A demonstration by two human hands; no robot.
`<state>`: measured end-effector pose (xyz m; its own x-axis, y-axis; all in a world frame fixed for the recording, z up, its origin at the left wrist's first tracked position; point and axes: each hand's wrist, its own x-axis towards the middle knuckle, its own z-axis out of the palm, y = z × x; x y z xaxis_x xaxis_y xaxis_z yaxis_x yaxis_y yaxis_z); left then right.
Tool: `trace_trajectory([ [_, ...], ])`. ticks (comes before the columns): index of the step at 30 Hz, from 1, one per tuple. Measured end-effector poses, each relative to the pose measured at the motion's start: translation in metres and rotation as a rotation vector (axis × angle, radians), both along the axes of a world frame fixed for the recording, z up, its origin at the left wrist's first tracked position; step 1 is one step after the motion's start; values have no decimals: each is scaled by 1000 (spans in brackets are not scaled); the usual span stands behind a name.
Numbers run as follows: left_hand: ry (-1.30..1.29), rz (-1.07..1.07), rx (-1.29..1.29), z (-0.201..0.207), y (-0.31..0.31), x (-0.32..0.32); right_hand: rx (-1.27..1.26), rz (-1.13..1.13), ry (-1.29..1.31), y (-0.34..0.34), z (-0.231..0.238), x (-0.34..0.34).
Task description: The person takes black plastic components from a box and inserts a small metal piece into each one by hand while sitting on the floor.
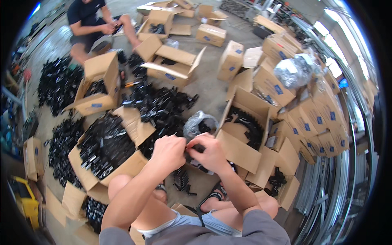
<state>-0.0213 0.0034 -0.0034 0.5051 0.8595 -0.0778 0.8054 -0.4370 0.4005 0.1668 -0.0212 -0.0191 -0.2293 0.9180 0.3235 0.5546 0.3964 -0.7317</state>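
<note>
My left hand [169, 151] and my right hand [209, 152] meet in front of me, over the floor between my legs. Both are closed, fingertips pinched close together; whatever they hold is too small and too hidden to name. Just beyond them stands a clear plastic bag [200, 122] with dark contents. To the left, an open carton [122, 173] is filled with small black parts [107, 143]. On the right, another open carton [241, 151] has black parts [250, 124] lined up along its inside. A few black pieces [181, 179] lie on the floor below my hands.
Loose black parts [159, 108] heap across the floor ahead and to the left. Closed cartons [310, 118] stack up at the right, beside long metal profiles [326, 196]. Another person [92, 24] sits at the far left, hands together. A yellow object [25, 200] stands at lower left.
</note>
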Motion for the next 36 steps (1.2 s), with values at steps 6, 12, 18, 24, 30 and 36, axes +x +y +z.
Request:
trace_trajectory([
  [6,-30,-6,29,10,-5,-4,-130,115,23,14,9,3],
  [12,-14,-23,8,18,-6,6,-116,108,18,7,8,12],
  [18,1,-4,-54,23,-7,6,-175,105,40,9,12,11],
  [24,8,-10,-48,24,-9,11,-244,129,15,14,12,20],
  [30,-31,21,-54,35,-12,10,-165,145,40,12,20,19],
  [36,-366,-23,-44,36,-2,10,-406,126,659,2,-30,48],
])
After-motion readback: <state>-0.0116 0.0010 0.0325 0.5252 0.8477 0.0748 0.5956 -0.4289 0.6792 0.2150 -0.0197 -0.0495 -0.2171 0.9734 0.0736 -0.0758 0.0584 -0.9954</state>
